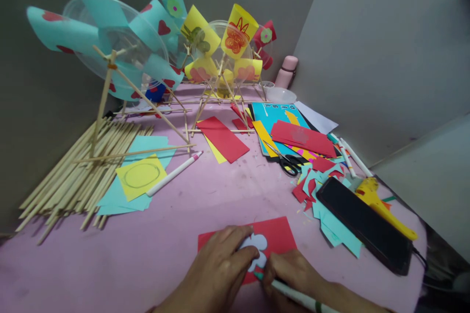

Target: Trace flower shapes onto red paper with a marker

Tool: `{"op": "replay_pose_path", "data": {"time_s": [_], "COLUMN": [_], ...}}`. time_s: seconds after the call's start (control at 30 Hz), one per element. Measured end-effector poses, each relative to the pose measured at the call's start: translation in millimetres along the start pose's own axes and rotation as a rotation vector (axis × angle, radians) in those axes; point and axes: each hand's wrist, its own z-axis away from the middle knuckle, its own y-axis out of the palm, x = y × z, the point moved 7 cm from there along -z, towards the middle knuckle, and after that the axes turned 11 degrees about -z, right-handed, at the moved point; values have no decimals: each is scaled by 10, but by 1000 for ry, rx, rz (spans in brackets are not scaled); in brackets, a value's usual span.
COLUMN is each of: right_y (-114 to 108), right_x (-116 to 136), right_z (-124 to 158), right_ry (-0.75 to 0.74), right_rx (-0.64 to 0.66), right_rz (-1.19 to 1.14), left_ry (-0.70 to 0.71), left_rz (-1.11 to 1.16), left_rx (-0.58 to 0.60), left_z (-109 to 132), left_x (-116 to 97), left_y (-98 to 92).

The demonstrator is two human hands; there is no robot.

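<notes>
A sheet of red paper [278, 234] lies near the table's front edge, with a pale, flower-shaped cutout [260, 241] flat on top. My left hand [220, 264] holds the cutout down against the sheet, thumb and fingers bent over its left side and hiding part of it. My right hand [290, 276] is closed round a white marker [297, 296] with a green tip. That tip touches the red paper right at the cutout's lower edge.
Bamboo sticks [69, 176], a pink-capped marker [174, 174] and paper pieces lie left. Paper windmills on stick frames [220, 68] stand behind. Scissors [288, 161], paper scraps [310, 186], a phone [363, 225] and a yellow glue gun [382, 208] lie right.
</notes>
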Motion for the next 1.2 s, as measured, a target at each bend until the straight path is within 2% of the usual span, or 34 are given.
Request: {"op": "replay_pose_path", "data": {"time_s": [0.1,0.53,0.77,0.93,1.07,1.2], "right_y": [23,99,83,-18,-82,-131], "right_x": [15,-48,-89,22,87,129], "right_z": [-22,-8,52,8,-65,-103], "right_ry": [24,64,3,-37,17,73], "right_rx": [76,165,19,-92,-96,-47], "right_rz": [-40,24,33,74,106,108], "left_ry": [-1,-9,-2,-8,-6,0], "left_rz": [-8,4,-9,-4,2,10], "left_rx": [7,-3,20,13,31,14], "left_z": [-5,-6,-7,-19,-25,-25], "left_x": [3,9,9,-7,-25,-24], "left_y": [5,9,9,-13,-27,-29]}}
